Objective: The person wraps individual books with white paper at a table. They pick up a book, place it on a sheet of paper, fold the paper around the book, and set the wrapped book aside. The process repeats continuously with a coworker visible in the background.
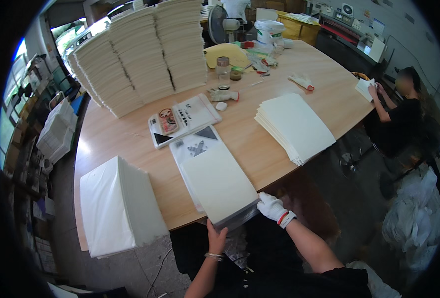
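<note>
While the paper pile [220, 181] lies at the tabletop's [244, 139] near edge, w/ its near end poking out a bit past it, we've got both hands on that end. Our R hand [271, 206], in a white glove, has its fingers curled in on the clear bag [237, 218] at the near R corner. Our bare L hand [216, 237] is at the near L corner, thumb spread away from the fingers; we can't tell if it pinches the bag or just props the paper.

We think the bag might rip at a corner, b/c it looks thin & a hard tug would pull there. If a hand slips, the pile might slide crooked or tip, b/c its near end has no table under it. Paper corners might bend too, if the bag snags them.

As for writing, our bag has a grey crossed mark & a dark corner patch at its far end. The flat packs [192, 115] just past it have dark letters, w/ a red round pic on the small card [168, 122] on top. The white tub [269, 31] by the tabletop's far edge has print too tiny to read.
</note>
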### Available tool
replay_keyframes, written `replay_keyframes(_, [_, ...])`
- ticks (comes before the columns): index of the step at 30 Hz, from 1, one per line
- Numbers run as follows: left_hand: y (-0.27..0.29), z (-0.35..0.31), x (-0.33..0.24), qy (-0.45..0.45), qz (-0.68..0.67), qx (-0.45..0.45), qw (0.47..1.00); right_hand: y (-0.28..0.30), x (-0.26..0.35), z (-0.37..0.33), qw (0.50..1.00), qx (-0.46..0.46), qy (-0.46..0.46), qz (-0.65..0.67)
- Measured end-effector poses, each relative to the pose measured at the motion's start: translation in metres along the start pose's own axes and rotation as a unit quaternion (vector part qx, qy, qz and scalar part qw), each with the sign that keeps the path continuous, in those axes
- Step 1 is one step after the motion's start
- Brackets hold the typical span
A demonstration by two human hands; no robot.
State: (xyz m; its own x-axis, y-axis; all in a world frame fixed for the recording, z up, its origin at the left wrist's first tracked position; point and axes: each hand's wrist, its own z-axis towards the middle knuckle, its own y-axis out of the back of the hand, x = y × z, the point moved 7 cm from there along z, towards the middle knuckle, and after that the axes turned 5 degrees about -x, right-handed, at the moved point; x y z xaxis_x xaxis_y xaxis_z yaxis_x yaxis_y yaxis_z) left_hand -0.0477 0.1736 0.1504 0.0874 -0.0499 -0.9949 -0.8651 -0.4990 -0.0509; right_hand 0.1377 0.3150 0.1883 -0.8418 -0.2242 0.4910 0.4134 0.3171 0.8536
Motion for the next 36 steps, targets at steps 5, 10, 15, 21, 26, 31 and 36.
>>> replay_keyframes(5, [0.023, 0.003, 0.003, 0.071, -0.013, -0.076, 0.994, 0.033, 0.009, -0.015, 0.963, -0.251, 0.094, 0.034])
replay_keyframes(10, [0.011, -0.006, 0.046, 0.241, -0.090, -0.002, 0.966, 0.007, 0.080, -0.044, 0.942, -0.191, 0.262, 0.086])
replay_keyframes(15, [0.001, -0.009, 0.077, 0.264, -0.258, 0.004, 0.929, -0.052, 0.136, -0.047, 0.953, -0.070, 0.295, -0.015])
replay_keyframes(21, [-0.001, -0.007, 0.059, 0.301, -0.244, -0.105, 0.916, -0.012, 0.105, -0.038, 0.907, 0.108, 0.317, 0.256])
replay_keyframes(26, [0.018, -0.010, 0.048, 0.183, -0.161, 0.009, 0.970, 0.101, -0.123, -0.016, 0.982, -0.093, -0.163, -0.028])
replay_keyframes(31, [0.053, -0.010, 0.006, -0.168, 0.231, -0.117, 0.951, 0.007, -0.120, -0.048, 0.969, 0.109, 0.093, -0.200])
replay_keyframes(36, [0.025, -0.011, -0.059, -0.381, 0.470, -0.034, 0.796, 0.033, 0.018, -0.013, 0.938, -0.154, 0.312, 0.005])
